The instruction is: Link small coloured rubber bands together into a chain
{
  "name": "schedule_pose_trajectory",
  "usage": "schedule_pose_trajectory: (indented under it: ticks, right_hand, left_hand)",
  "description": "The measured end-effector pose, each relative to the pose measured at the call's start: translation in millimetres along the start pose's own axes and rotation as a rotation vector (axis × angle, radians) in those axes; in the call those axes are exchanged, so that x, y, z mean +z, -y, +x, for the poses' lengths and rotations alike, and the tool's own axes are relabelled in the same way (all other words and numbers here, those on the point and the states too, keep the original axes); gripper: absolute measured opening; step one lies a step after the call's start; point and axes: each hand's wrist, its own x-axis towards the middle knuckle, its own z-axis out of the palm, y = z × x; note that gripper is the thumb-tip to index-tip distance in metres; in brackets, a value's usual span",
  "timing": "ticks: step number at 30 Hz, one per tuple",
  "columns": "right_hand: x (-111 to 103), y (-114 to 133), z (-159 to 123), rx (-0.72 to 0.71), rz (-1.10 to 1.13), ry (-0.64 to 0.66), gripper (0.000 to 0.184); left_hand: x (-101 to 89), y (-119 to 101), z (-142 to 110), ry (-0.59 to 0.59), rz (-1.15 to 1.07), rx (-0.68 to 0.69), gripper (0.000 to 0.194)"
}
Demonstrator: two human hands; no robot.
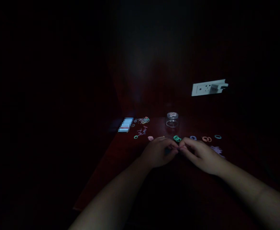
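My left hand [159,151] and right hand [199,155] meet just right of the middle of the frame, thumbs and forefingers pinched nearly shut, with the tips almost touching. Between them I have hold of a thin pinkish-purple strand [179,148]; the light is so dim that it may be a stretched band, and I can't make out its full shape. My other fingers are curled in.

Just beyond my fingertips lie some green bands [177,138], bunched together. To the right, above my right hand, come violet-blue bands [193,138], then peach-orange bands [206,139] lying side by side, then a single teal band [217,136]. A pile of lilac strands [217,151] sits right behind my right wrist, partly hidden by it.

Up and left of my left hand there is a pink band [150,138], and farther left a green ring [136,137] near some loose purple strands [143,130]. Above those is a mixed heap of bands [144,120], beside a phone [125,125] with its screen lit.

A clear lidded jar [172,123] stands upright above my hands on the dark red table [111,166]. Toward the upper right, a white wall socket [202,88] holds a plug [218,87].
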Motion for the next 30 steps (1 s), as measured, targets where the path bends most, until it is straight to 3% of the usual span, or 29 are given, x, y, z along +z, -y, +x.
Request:
schedule_pose_trajectory:
  ticks: [5,30]
  right_hand:
    - [0,0,1,-0.026,-0.007,-0.027,0.016]
    - [-1,-4,1,-0.004,0.038,-0.022,0.017]
  left_hand:
    - [-1.5,1,0,-0.002,0.014,0.027,0.015]
    - [-1.9,12,-2,-0.022,0.055,0.048,0.003]
